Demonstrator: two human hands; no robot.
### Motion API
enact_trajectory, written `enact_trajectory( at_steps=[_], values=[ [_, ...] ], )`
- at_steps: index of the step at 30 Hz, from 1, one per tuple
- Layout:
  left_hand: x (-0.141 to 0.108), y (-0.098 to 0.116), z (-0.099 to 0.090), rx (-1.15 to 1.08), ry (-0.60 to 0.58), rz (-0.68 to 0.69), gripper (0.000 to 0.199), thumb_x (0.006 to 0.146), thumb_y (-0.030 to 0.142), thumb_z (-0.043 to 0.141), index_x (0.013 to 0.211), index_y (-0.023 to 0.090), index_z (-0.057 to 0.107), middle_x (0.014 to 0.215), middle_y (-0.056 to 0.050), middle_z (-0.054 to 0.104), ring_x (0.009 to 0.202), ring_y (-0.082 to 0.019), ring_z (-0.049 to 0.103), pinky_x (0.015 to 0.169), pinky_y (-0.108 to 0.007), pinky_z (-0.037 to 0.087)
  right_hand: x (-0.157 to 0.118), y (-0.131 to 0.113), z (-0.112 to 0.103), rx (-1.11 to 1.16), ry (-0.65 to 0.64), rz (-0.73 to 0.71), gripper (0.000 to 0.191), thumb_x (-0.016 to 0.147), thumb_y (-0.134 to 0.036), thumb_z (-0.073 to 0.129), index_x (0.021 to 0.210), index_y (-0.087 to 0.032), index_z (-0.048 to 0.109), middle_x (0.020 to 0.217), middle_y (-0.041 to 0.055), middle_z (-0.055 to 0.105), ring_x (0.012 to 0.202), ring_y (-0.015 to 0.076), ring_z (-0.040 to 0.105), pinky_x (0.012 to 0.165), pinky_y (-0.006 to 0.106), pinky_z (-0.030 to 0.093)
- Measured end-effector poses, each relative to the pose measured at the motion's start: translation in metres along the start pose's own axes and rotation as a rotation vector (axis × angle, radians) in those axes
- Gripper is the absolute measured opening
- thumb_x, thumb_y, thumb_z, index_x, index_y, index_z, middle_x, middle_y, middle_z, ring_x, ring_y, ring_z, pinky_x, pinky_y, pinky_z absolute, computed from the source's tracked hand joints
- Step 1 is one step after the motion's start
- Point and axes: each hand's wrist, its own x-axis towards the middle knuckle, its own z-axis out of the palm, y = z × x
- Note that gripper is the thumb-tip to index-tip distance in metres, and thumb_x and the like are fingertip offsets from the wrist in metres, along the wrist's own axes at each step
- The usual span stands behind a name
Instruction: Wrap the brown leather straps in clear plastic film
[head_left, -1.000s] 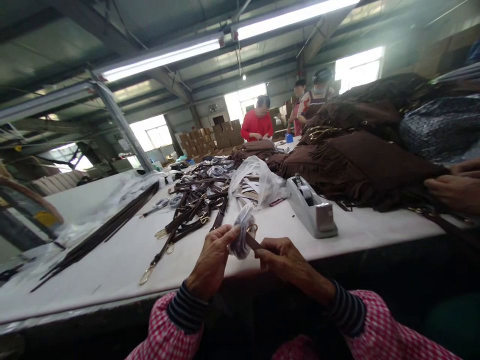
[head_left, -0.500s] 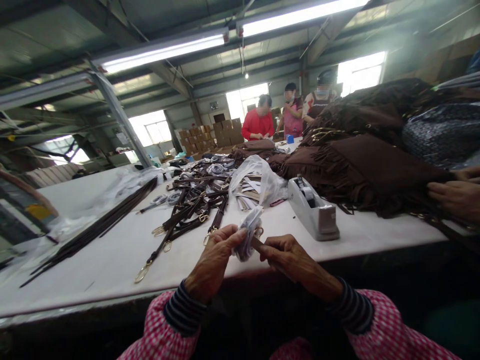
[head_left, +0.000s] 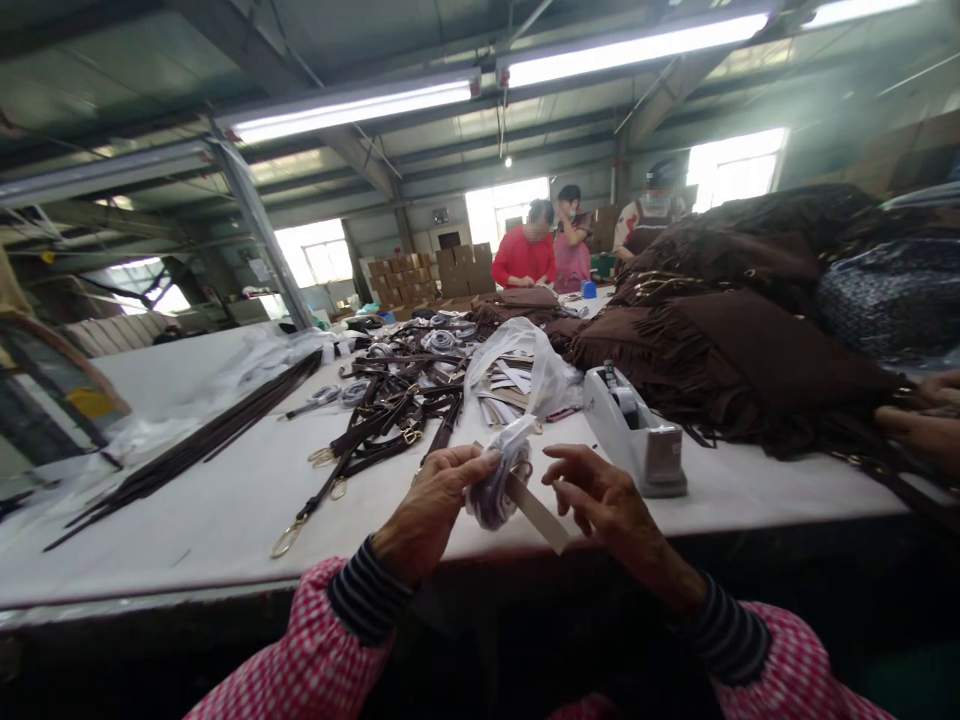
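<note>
Apparently mid-wrapping, the left grip (head_left: 435, 500) holds the coil (head_left: 489, 500), strip (head_left: 540, 517) jutting toward the loosely parted right grip (head_left: 604, 497). Pinching the strip seems called for.

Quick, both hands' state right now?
Left hand: closed, holding the plastic-wrapped coil.
Right hand: open, fingers apart, gripping nothing, close to the pale strip.

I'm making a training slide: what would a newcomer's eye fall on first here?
Probably the dark brown fringed heap on the right side of the table. Front and centre, the left hand holds a plastic-wrapped coil with a pale strip sticking out, the right hand open beside it.
</note>
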Motion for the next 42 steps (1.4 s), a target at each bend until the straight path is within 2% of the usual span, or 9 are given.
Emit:
enact_trajectory(
  at_steps=[4,6,11,17,23,30,33,37,42],
  values=[
    [0.006,0.005,0.004,0.099,-0.008,0.02,0.038,0.083,0.049,0.077,0.076,0.012,0.072,0.068,-0.004,0.065,0.058,-0.012,0.048,0.057,-0.025,0.036,-0.009,-0.003,0.003,-0.494,-0.064,-0.551,0.037,0.095,-0.011,0.058,0.128,-0.027,0.064,0.116,0.0097,0.068,0.095,0.0204,0.067,0.077,0.032,0.057],
    [0.011,0.002,0.006,0.258,-0.003,0.049,0.036,0.085,0.047,0.074,0.072,0.014,0.068,0.065,-0.001,0.058,0.058,-0.012,0.046,0.057,-0.026,0.034,-0.012,-0.005,0.006,-0.618,-0.081,-0.71,0.035,0.097,-0.005,0.05,0.121,-0.024,0.067,0.113,0.0111,0.068,0.102,0.0218,0.067,0.085,0.034,0.057],
    [0.027,-0.032,0.013,0.896,0.066,0.322,0.025,0.091,0.033,0.065,0.071,0.018,0.062,0.08,-0.001,0.055,0.076,-0.017,0.053,0.07,-0.03,0.041,-0.011,0.011,0.007,-0.773,-0.007,-0.689,0.026,0.098,-0.004,0.049,0.103,-0.02,0.069,0.109,0.012,0.069,0.099,0.0215,0.069,0.078,0.031,0.059],
    [0.035,-0.077,0.025,1.135,0.116,0.42,0.013,0.095,0.018,0.054,0.083,0.019,0.061,0.096,-0.007,0.06,0.095,-0.024,0.056,0.088,-0.039,0.044,-0.012,0.029,0.003,-0.95,-0.015,-0.752,0.026,0.098,-0.005,0.046,0.095,-0.018,0.068,0.116,0.0152,0.072,0.103,0.0266,0.067,0.083,0.039,0.062],
    [0.036,-0.078,0.022,1.112,0.048,0.396,0.012,0.09,0.018,0.056,0.078,0.021,0.057,0.094,-0.008,0.06,0.097,-0.027,0.055,0.089,-0.042,0.043,-0.013,0.028,0.003,-0.942,-0.022,-0.737,0.024,0.097,-0.003,0.047,0.089,-0.018,0.064,0.107,0.0105,0.074,0.092,0.0248,0.066,0.076,0.035,0.057],
    [0.036,-0.07,0.013,0.988,-0.033,0.361,0.006,0.086,0.017,0.055,0.088,0.019,0.06,0.098,-0.007,0.061,0.099,-0.025,0.057,0.09,-0.038,0.045,-0.01,0.033,0.005,-0.905,-0.062,-0.616,0.027,0.091,0.005,0.049,0.087,-0.018,0.063,0.091,0.0054,0.071,0.083,0.0196,0.067,0.071,0.027,0.049],
    [0.033,-0.063,0.01,0.84,-0.048,0.306,0.015,0.084,0.018,0.058,0.099,0.02,0.06,0.097,-0.004,0.063,0.093,-0.023,0.059,0.083,-0.035,0.046,-0.003,0.026,0.003,-0.942,-0.109,-0.479,0.024,0.089,0.003,0.052,0.084,-0.017,0.064,0.087,0.0061,0.069,0.079,0.0202,0.065,0.067,0.028,0.044],
    [0.031,-0.062,0.009,0.605,0.0,0.282,0.023,0.083,0.024,0.068,0.103,0.02,0.056,0.087,0.001,0.06,0.082,-0.018,0.057,0.074,-0.03,0.044,0.013,0.008,-0.003,-0.751,-0.237,-0.168,0.022,0.079,0.003,0.057,0.082,-0.016,0.068,0.088,0.0064,0.069,0.083,0.0214,0.064,0.074,0.03,0.042],
    [0.034,-0.066,0.009,0.447,0.021,0.269,0.023,0.089,0.023,0.062,0.111,0.021,0.058,0.095,-0.002,0.069,0.088,-0.019,0.064,0.078,-0.03,0.048,0.037,-0.009,-0.009,-0.599,-0.283,-0.039,0.008,0.078,-0.01,0.067,0.079,-0.017,0.071,0.079,0.0033,0.073,0.08,0.0207,0.065,0.075,0.029,0.044]
  ],
)
